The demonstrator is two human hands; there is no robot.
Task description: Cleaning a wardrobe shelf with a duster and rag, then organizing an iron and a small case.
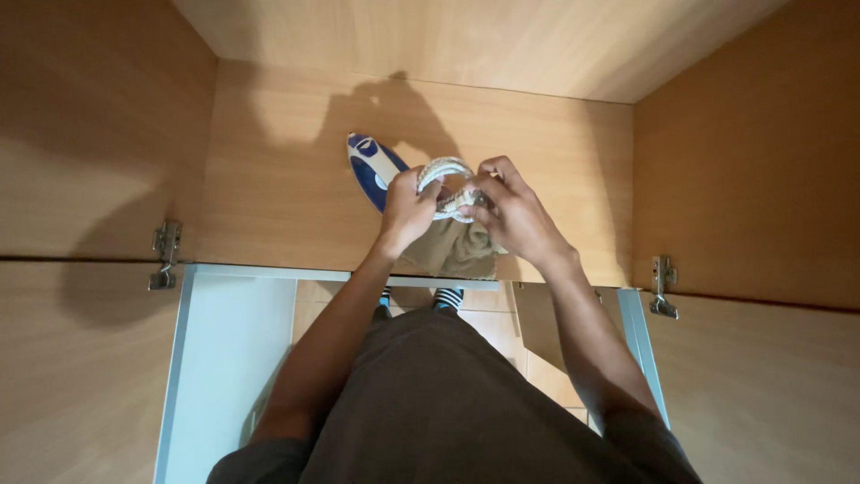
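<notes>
A blue and white clothes iron (372,168) lies on the wooden bottom (269,179) of an open cabinet. Its pale braided cord (443,168) is looped above it. My left hand (408,211) grips the loop on the left side. My right hand (511,211) pinches the cord's coils on the right, fingers closed around them. Both hands meet over the rear part of the iron, which they hide. The iron's pointed tip sticks out toward the upper left.
Wooden cabinet walls (752,170) stand on both sides, with metal hinges (166,254) and open doors (81,367). Below are my dark clothing (448,412), striped socks (448,296) and a tiled floor (502,323).
</notes>
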